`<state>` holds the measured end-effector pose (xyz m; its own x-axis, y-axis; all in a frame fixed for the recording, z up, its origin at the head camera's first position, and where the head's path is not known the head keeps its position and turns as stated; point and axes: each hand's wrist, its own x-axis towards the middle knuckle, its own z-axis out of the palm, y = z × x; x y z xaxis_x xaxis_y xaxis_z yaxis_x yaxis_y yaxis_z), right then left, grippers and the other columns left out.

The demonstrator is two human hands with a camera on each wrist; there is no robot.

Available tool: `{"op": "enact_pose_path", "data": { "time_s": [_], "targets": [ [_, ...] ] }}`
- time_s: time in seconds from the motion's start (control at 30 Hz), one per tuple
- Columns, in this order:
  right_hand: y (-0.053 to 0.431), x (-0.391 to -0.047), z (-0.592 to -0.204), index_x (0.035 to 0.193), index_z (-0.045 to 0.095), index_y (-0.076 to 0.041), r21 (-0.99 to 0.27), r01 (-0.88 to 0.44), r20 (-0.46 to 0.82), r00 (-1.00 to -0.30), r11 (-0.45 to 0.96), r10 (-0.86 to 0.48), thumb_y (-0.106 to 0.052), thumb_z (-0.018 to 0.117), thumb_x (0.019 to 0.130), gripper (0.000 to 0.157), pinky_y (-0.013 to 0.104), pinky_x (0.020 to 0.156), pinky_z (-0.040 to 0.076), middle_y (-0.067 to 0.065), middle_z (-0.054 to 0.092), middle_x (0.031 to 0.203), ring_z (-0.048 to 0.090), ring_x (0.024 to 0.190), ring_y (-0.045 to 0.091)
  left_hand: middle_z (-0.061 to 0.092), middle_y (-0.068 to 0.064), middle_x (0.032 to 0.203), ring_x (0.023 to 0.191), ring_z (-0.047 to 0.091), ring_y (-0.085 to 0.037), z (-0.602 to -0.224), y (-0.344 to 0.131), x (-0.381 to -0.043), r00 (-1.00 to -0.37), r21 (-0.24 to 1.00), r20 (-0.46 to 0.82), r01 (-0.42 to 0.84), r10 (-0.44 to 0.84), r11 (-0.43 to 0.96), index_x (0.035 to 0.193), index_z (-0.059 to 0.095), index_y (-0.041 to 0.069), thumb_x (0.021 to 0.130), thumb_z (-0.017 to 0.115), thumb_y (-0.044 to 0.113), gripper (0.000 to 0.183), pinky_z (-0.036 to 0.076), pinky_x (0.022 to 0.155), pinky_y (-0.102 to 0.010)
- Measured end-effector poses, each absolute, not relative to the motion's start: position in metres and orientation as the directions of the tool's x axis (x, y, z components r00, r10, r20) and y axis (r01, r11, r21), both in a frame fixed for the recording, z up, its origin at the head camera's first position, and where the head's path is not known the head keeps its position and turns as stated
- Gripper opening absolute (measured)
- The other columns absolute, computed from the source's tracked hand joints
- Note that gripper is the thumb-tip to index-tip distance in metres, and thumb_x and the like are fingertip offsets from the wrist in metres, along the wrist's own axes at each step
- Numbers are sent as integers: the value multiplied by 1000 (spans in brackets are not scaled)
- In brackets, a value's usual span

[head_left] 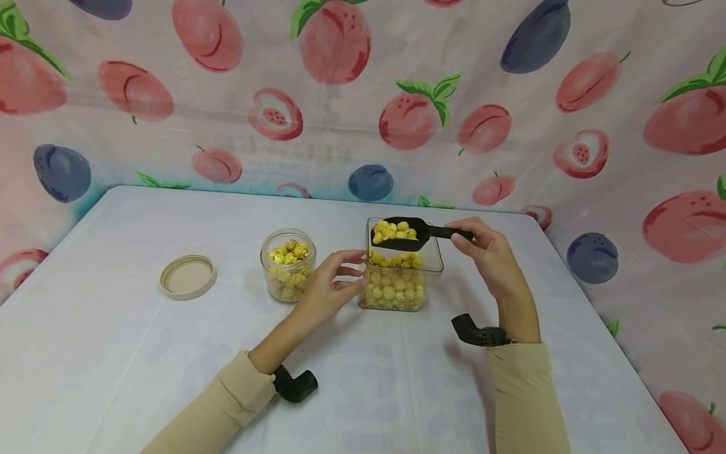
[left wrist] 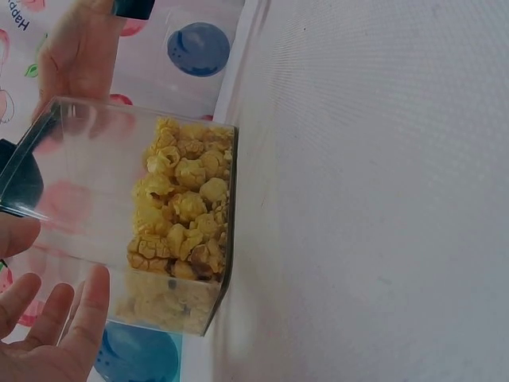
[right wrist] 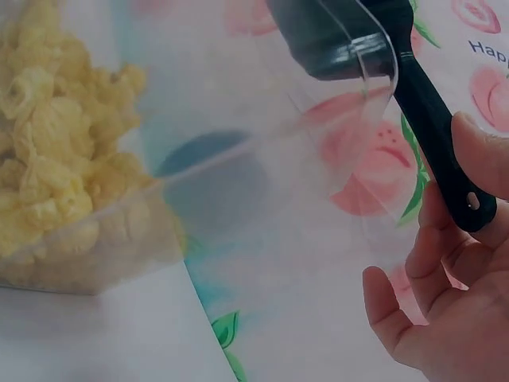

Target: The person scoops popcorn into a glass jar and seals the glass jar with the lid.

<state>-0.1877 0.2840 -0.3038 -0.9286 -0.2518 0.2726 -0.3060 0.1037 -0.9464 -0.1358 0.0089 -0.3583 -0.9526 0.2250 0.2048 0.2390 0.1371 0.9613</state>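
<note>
My right hand (head_left: 492, 257) pinches the handle of a black scoop (head_left: 433, 231) between thumb and fingers. Yellow popcorn (head_left: 395, 231) fills the scoop's bowl, which is over the mouth of a clear square container (head_left: 433, 258). More popcorn (left wrist: 179, 199) covers the bottom of that container. Beside its left wall is my left hand (head_left: 331, 282), fingers spread and holding nothing; whether a fingertip touches the wall I cannot tell. Left of this hand stands a round clear jar (head_left: 265, 268) without its lid, with popcorn inside.
A round cream-coloured lid (head_left: 188, 277) lies on the white table (head_left: 130, 353), left of the jar. Behind the table hangs a cloth (head_left: 334, 151) printed with fruit, which continues along the right side. Black curved pieces (head_left: 296, 386) are worn at both wrists.
</note>
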Motion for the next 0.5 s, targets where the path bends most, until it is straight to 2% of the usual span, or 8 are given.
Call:
{"op": "enact_pose_path", "data": {
  "time_s": [0.27,0.5],
  "targets": [
    [278,-185,-299,97,67,-20,-950,-303,277,-932,79,-235,-5,56,92,20,20,79,40,-5,53,99,45,93,10,53,-12,124,106,58,-27,-358,9,-136,-954,963,199,233,224,135,130,50,8,86,65,8,46,53,87,-40],
    [271,-182,-296,98,67,-19,-948,-310,288,-931,69,-222,-5,57,91,19,21,81,39,-4,52,103,47,97,10,53,-13,124,107,58,-28,-358,8,-135,-954,961,200,235,223,145,129,50,8,86,65,8,46,54,86,-35]
  ]
}}
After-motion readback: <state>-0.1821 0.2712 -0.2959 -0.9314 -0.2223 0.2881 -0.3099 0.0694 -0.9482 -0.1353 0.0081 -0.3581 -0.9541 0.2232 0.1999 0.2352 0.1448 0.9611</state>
